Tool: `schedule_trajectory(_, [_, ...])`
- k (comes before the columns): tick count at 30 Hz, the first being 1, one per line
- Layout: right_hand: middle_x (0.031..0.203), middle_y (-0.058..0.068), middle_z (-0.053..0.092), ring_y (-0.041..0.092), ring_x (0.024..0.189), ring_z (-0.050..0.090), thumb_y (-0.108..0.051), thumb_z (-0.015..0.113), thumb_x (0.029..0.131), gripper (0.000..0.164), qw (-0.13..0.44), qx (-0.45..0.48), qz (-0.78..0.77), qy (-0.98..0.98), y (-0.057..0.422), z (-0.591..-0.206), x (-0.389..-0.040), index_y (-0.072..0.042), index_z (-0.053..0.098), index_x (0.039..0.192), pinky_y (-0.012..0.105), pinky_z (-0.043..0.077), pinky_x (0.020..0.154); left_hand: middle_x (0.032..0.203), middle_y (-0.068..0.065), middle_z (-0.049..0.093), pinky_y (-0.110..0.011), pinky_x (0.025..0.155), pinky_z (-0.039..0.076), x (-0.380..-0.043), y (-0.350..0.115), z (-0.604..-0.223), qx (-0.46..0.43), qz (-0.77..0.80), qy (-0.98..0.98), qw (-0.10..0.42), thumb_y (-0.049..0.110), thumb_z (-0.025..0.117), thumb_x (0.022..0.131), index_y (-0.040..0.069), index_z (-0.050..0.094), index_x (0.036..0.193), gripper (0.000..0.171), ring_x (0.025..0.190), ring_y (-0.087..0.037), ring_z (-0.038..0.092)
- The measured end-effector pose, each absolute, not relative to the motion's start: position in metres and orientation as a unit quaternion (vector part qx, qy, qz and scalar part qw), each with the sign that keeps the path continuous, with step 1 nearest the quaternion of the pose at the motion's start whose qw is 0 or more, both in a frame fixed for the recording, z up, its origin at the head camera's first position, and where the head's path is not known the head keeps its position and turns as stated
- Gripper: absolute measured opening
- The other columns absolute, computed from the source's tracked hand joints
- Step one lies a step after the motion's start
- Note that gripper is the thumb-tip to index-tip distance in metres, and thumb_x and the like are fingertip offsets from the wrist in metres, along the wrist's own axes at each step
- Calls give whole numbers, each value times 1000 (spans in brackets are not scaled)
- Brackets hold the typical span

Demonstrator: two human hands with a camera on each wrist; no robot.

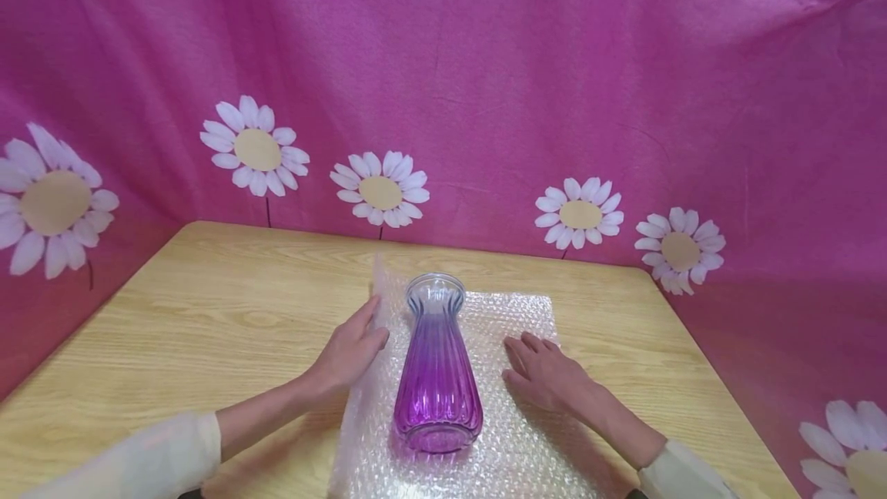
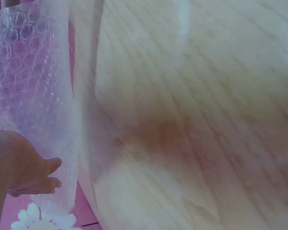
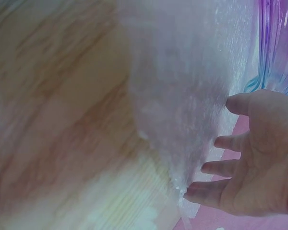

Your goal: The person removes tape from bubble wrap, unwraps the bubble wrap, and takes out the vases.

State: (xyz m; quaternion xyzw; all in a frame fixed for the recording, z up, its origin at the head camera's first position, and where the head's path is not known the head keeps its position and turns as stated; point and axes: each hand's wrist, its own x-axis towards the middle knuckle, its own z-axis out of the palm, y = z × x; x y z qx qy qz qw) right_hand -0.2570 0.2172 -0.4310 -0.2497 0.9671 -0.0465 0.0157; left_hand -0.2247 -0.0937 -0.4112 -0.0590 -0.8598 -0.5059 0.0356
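A tall ribbed glass vase (image 1: 438,376), clear at the flared rim and purple toward the base, stands on a sheet of bubble wrap (image 1: 499,445). My left hand (image 1: 349,349) is at the sheet's left edge, which rises beside the vase. In the left wrist view, the thumb and fingers of that hand (image 2: 26,165) overlap the raised wrap (image 2: 26,72), extended rather than curled. My right hand (image 1: 547,372) rests on the sheet's right part, fingers spread. The right wrist view shows its fingertips along the wrap (image 3: 182,96), with part of the vase (image 3: 281,43) beyond.
The wood-grain table (image 1: 235,314) extends on both sides of the wrap. A magenta cloth (image 1: 471,98) printed with white daisies hangs behind the table and along both sides.
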Motion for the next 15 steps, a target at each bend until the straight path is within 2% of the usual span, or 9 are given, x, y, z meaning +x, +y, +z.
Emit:
schedule_trajectory(6, [133,24,41,40,123,36,-33,50,92,53,7,-262,-46,964,216,-431,-257,-2,42,134,51,31,101,145,-14,28,-39,101,31,-228,-103,-416,-43,-537,-842,18,9,47,77,2,22,145,73,128,-26,32])
schedule_trajectory(10, [132,25,41,39,124,36,-32,50,92,53,5,-267,-44,963,215,-431,-257,0,42,134,50,29,103,145,-17,27,-40,101,30,-232,-109,-418,-39,-613,-789,-6,1,45,71,-2,23,143,76,127,-26,31])
schedule_trajectory(12, [132,25,41,39,124,36,-32,50,92,53,6,-269,-42,962,215,-431,-257,0,41,134,50,29,103,145,-18,28,-40,105,25,-234,-113,-419,-35,-641,-767,-9,-3,43,68,-4,24,142,76,130,-27,27])
schedule_trajectory(15, [133,26,41,38,125,35,-32,49,92,54,7,-269,-42,962,215,-432,-257,1,41,134,49,26,105,142,-19,33,-40,102,29,-234,-117,-420,-25,-671,-741,-16,-4,41,66,-4,27,141,76,124,-28,33])
